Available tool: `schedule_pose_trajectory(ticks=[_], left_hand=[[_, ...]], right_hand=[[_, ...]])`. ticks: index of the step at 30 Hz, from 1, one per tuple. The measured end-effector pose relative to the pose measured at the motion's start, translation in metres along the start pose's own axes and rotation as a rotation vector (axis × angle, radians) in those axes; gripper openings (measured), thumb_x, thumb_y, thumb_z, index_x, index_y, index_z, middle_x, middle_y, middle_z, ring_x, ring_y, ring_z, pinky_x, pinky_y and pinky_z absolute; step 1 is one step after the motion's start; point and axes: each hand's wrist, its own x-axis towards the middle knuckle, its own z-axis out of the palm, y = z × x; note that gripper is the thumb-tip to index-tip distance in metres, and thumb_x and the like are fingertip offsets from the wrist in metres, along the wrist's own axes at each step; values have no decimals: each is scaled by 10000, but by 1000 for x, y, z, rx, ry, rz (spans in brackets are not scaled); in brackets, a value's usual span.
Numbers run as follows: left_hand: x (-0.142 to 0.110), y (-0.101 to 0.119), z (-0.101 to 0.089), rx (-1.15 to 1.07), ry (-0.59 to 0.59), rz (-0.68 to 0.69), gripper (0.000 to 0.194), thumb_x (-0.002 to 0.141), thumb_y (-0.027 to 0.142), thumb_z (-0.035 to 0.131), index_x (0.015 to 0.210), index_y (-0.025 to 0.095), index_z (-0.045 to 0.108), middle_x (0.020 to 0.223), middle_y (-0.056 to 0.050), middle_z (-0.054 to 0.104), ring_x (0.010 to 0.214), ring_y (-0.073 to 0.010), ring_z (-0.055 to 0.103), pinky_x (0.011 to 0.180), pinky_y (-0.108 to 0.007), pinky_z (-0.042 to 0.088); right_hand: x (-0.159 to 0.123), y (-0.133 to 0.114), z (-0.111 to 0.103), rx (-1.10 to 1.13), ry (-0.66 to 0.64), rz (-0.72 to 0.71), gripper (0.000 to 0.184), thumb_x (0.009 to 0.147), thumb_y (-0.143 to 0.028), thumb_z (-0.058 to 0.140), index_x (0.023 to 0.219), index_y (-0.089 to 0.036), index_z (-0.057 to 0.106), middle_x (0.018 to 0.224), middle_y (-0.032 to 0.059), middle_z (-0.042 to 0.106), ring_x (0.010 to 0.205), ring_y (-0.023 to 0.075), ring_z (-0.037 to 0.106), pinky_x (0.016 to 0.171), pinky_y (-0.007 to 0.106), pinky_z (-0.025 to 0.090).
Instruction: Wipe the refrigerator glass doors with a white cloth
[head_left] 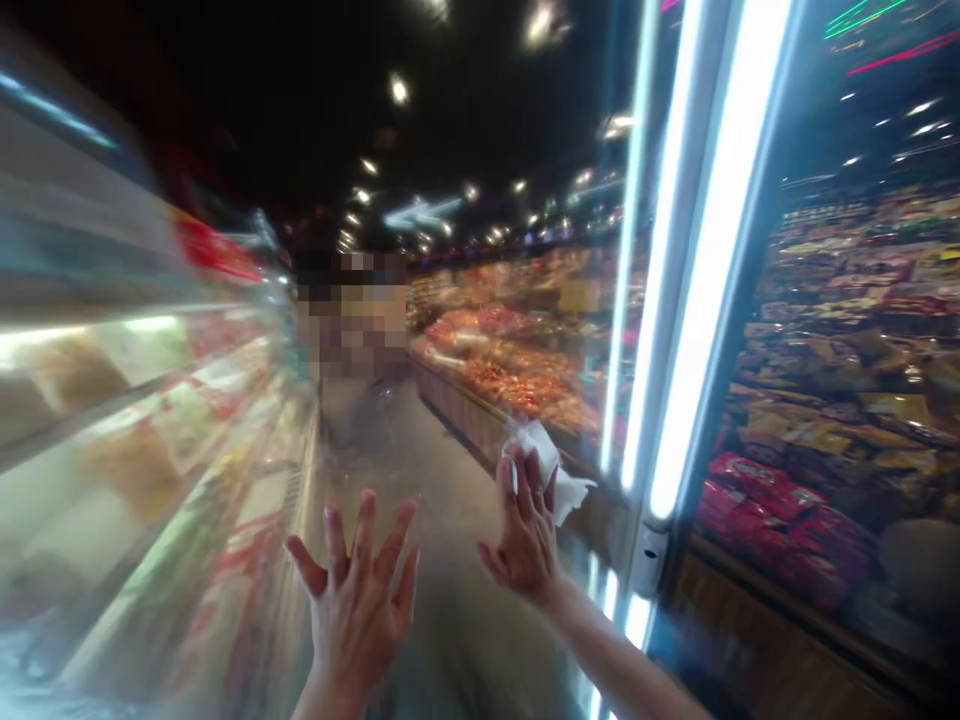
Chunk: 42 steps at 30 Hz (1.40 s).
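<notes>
The wipe [571, 497] under my right hand [531, 530] is thin, soft and matt, creased with a ragged edge; whether it's paper or cloth I can't tell. Beside it, the pane [600, 520] looks like smooth, polished glass, throwing back bright streaks. The light tube [716, 270] has an even, smooth surface, and the end fitting [651, 558] below it looks like smooth grey metal or plastic. Pink packets [784, 520] and yellowish-brown packets [847, 400] shine like crinkled plastic film. The base panel [757, 620] resembles matt brown wood. The floor [450, 610] looks smooth, with a dull sheen.
</notes>
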Motion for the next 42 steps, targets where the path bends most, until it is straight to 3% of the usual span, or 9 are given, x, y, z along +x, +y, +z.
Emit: schedule_pose_trajectory(ticks=[4,8,15,20,24,27,32,37,42], left_hand=[[-39,-29,-10,-6,-26,-48,766,969,399,629,1631,389,244,1782,8,43,1650,-318,-28,1301,-661,-104],[-65,-62,-27,27,-41,-162,810,950,378,665,1635,397,232,1783,1,11,1645,-321,-77,1296,-641,-130],[-107,-116,-60,88,-54,-346,841,950,254,655,1642,404,201,1782,-9,28,1644,-336,-45,1307,-662,-69],[-128,-160,-81,120,-29,-450,836,956,189,622,1645,397,196,1780,-51,33,1640,-347,-47,1301,-705,-5],[-148,-182,-90,91,-8,-522,849,950,139,602,1641,413,192,1778,-57,73,1640,-359,5,1299,-728,92],[-163,-193,-92,55,7,-473,860,929,91,604,1631,419,231,1775,-50,104,1638,-359,70,1302,-706,162],[-176,-204,-94,13,19,-435,873,911,67,605,1626,421,250,1777,-39,93,1635,-366,95,1304,-699,162],[-178,-207,-92,-2,1,-417,852,938,131,601,1640,409,207,1781,-42,59,1638,-372,11,1305,-698,172],[-171,-196,-85,24,11,-464,865,948,148,589,1645,426,159,1782,-21,-27,1623,-356,-132,1308,-723,83]], right_hand=[[-23,-56,13,-23,10,-143,819,1025,-467,342,1679,-49,79,1755,179,159,1643,341,52,1313,641,68],[4,-109,18,36,-18,-187,805,1031,-509,332,1658,-24,188,1720,191,280,1643,335,63,1318,596,-31],[-13,-195,40,114,-62,-288,670,1014,-438,442,1550,-36,445,1596,182,507,1645,301,66,1330,553,-14],[30,-266,49,162,-31,-243,598,1008,-392,464,1509,-69,519,1617,157,485,1649,264,24,1325,546,-63],[19,-306,58,236,-15,-261,519,1034,-354,473,1460,-75,570,1538,132,584,1647,226,70,1338,490,-37],[14,-329,63,246,-25,-291,463,1033,-296,478,1430,-95,604,1492,103,631,1644,206,90,1342,465,-33],[42,-356,66,251,-27,-271,546,1042,-323,442,1550,-127,489,1589,76,536,1647,187,56,1338,467,-68],[33,-354,68,239,-40,-352,583,1059,-492,386,1479,-137,579,1586,67,544,1646,229,91,1339,465,-37],[50,-344,61,174,-38,-341,814,1015,-694,375,1567,-103,467,1652,108,449,1651,266,34,1328,502,-81]])
